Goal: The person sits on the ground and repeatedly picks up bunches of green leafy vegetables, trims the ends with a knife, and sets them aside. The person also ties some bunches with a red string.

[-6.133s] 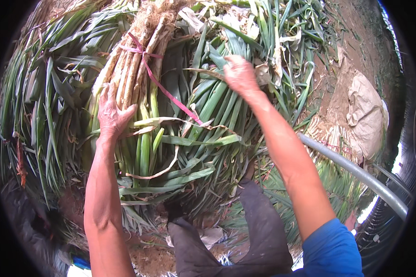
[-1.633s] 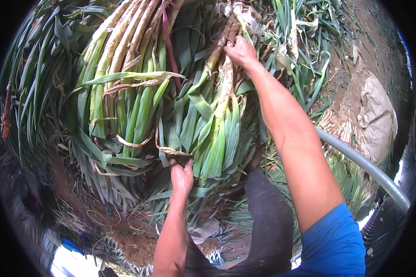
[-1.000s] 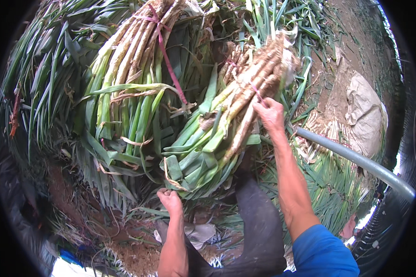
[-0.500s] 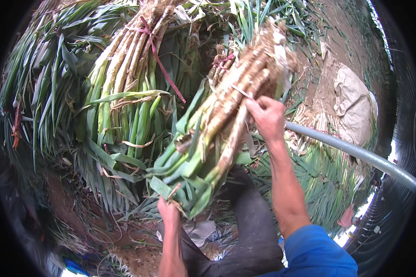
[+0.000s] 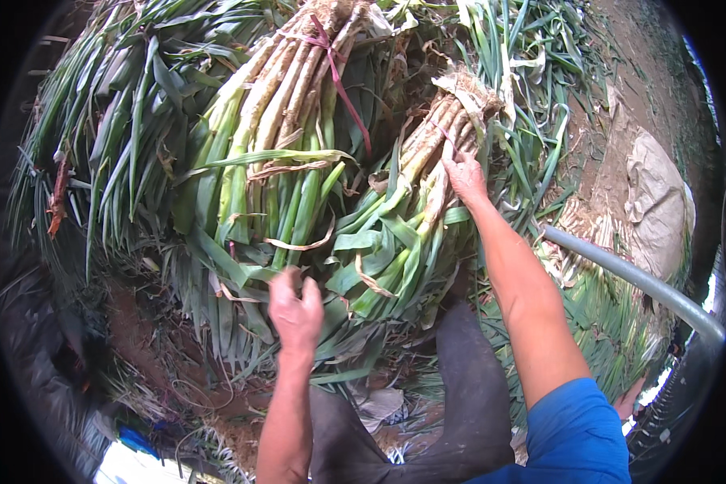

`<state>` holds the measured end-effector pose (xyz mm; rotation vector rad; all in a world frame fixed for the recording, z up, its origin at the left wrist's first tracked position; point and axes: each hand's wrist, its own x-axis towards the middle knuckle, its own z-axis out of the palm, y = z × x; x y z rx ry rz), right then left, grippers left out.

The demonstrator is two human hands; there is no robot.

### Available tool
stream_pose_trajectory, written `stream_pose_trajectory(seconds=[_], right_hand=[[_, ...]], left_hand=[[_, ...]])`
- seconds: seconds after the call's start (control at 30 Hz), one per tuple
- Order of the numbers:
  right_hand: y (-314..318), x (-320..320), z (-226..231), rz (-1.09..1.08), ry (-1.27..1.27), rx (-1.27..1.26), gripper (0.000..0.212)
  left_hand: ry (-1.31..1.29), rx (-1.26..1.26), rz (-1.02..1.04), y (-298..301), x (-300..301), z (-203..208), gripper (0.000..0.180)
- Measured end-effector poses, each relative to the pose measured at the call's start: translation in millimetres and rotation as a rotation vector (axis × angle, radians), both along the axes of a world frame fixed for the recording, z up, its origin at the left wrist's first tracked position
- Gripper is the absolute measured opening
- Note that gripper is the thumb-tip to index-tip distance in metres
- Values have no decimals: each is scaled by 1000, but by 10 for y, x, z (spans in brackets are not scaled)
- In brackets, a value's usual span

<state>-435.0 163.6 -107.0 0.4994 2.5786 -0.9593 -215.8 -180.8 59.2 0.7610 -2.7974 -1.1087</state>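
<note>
My right hand (image 5: 465, 176) is closed on a bundle of large green onions (image 5: 429, 165) at its thin tie, just below the brown roots. This bundle lies tilted on the heap, its roots away from me and its green leaves toward me. Nothing shows in my left hand (image 5: 296, 310), which hovers over the leaves with thumb and fingers apart. Beyond it, to the left of the held bundle, rests a bigger green onion bundle (image 5: 286, 105), tied near the roots with a dark pink strap (image 5: 343, 90).
Loose long leaves (image 5: 117, 121) cover the heap at the left. A grey metal pole (image 5: 629, 274) juts in from the right, close to my right forearm. Behind the pole lie a pale sack (image 5: 656, 194) and more green onions (image 5: 597, 310). My legs (image 5: 476, 387) are at the bottom.
The bundle has gone from being held up in both hands to lying on the heap, farther away. My left hand has let go of its leaves; my right hand still grips near the tie.
</note>
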Motion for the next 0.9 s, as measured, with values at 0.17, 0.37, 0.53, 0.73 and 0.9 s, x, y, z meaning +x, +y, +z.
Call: stream_pose_trajectory(seconds=[0.17, 0.37, 0.53, 0.73, 0.9], right_hand=[[-198, -69, 268, 53, -11, 120, 62], [-861, -454, 763, 305, 202, 127, 42], [-2190, -1139, 1448, 492, 552, -169, 44], [-2894, -1798, 1407, 734, 283, 56, 55], [-2838, -2012, 1363, 788, 222, 81, 42]], left_hand=[[16, -338, 132, -705, -536, 69, 43], [-215, -461, 104, -954, -601, -266, 90], [-205, -383, 70, -1072, -515, -438, 96], [-170, -295, 91, -1038, -561, -522, 98], [-153, -292, 88, -1085, -493, -558, 97]])
